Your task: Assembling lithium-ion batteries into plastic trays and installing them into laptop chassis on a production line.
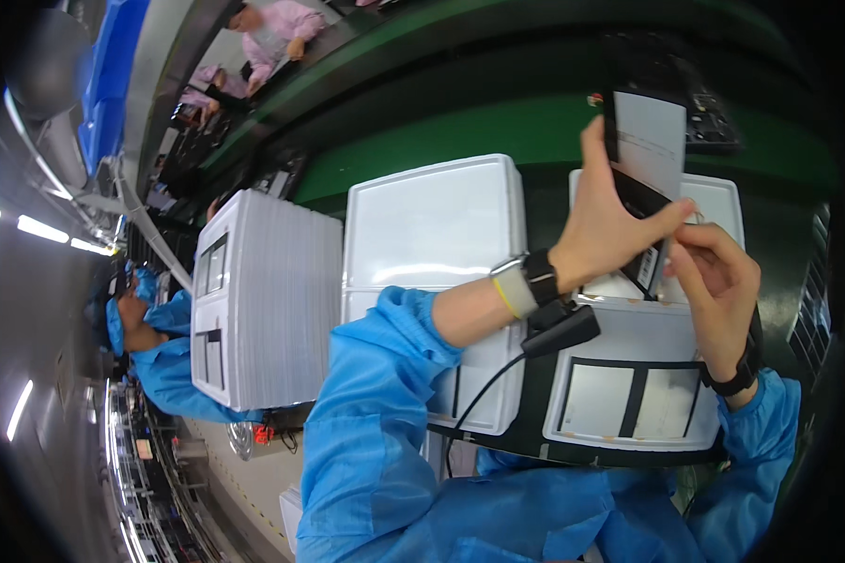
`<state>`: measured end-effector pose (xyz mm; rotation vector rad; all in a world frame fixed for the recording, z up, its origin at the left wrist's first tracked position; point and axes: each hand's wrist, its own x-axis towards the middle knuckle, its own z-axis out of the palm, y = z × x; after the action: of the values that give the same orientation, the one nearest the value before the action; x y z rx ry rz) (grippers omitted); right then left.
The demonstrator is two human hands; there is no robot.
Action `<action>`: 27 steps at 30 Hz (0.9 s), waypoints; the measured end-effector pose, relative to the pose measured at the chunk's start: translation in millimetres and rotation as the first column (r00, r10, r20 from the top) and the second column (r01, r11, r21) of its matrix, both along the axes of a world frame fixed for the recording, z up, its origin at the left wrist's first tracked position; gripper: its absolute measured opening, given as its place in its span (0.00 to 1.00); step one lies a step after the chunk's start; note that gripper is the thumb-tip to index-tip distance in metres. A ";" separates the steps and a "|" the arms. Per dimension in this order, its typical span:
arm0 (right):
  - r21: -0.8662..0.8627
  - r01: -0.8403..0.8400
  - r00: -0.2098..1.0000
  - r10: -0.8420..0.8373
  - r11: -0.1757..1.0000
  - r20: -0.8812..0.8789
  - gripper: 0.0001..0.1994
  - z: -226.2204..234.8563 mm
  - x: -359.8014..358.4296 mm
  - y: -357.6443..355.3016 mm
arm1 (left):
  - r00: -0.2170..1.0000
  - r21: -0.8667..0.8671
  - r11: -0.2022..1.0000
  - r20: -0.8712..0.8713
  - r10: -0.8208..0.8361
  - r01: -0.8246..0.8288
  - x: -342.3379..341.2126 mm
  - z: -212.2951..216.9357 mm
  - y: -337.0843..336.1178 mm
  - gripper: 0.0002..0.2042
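The left hand (608,227) held a panel (652,136) between thumb and fingers. Whether the right hand (725,281) pinched its edge, I couldn't tell.

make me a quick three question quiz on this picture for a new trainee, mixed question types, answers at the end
1. True or false: the left hand is holding a flat rectangular piece with a pale face and black edge.

2. Choose one: in the picture, where is the tall stack of white plastic trays?
A) to the right of both hands
B) to the left of both hands
C) between the two hands

3. Fill in the blank: the oblong black block is beside the ____ wrist.

Key: 1. True. 2. B. 3. left.
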<state>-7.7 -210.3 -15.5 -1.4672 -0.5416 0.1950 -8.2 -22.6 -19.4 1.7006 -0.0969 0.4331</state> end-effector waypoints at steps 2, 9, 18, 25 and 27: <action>0.003 0.033 0.999 -0.033 0.999 0.032 0.08 2.0 -0.1 0.3 | 0.998 0.057 0.996 0.008 0.062 -0.062 0.2 -1.5 -3.1 0.53; 0.135 -0.007 0.996 0.019 0.991 -0.085 0.07 -5.2 12.9 6.9 | 0.991 -0.213 0.968 0.029 -0.133 0.136 5.3 -7.8 4.5 0.46; -0.169 0.053 0.953 0.001 0.984 0.303 0.06 8.5 8.1 -2.0 | 0.990 -0.294 0.953 0.101 0.098 -0.065 15.7 -6.7 8.9 0.38; -0.133 0.038 0.946 0.007 0.990 0.324 0.08 12.1 -9.5 2.1 | 0.988 -0.236 0.971 0.143 0.060 -0.025 10.9 -7.4 9.9 0.39; -0.114 0.059 0.935 -0.015 0.992 0.353 0.07 15.6 -12.8 6.0 | 0.982 -0.352 0.926 0.170 -0.080 0.137 12.0 -8.0 9.4 0.40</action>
<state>-20.6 -204.3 0.1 -1.6432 -0.8021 -0.0693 3.8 -13.2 -27.4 1.2898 -0.2098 0.4667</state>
